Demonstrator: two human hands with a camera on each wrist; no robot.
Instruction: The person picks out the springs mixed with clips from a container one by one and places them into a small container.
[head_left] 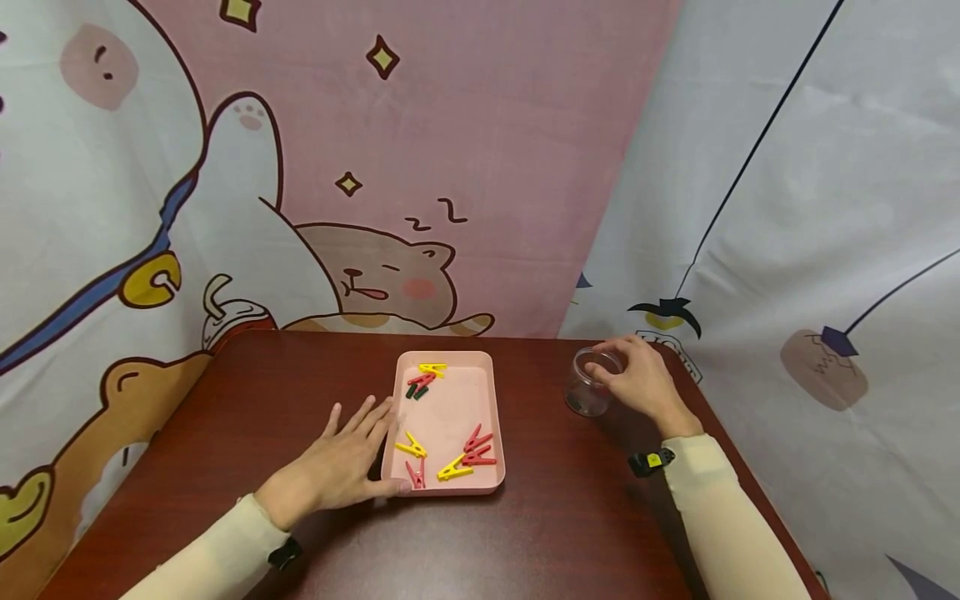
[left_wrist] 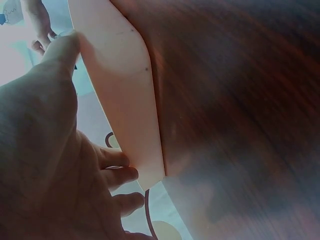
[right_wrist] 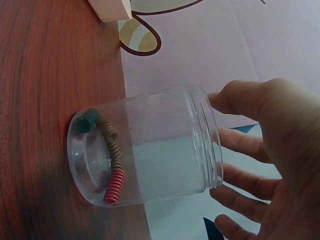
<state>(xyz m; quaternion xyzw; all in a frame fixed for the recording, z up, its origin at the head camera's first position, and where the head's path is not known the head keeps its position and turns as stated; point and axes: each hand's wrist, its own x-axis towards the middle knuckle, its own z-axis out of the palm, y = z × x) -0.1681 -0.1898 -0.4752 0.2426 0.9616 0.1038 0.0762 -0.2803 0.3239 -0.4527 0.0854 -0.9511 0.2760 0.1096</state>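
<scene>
My left hand lies spread along the left side of a pink tray, its thumb at the front corner and fingertips at the side wall. In the left wrist view these fingertips touch the tray's rim. Red and yellow plastic clothespins lie in the tray, with small dark green pieces near the back. At the right, my right hand hovers around the mouth of a clear lidless jar, fingers spread at the rim. A coil in green, brown and red sits at the jar's bottom.
The dark wooden table reaches back to a printed cloth with cartoon animals. Another hanging cloth borders the table's right edge. Bare wood separates the tray from the jar.
</scene>
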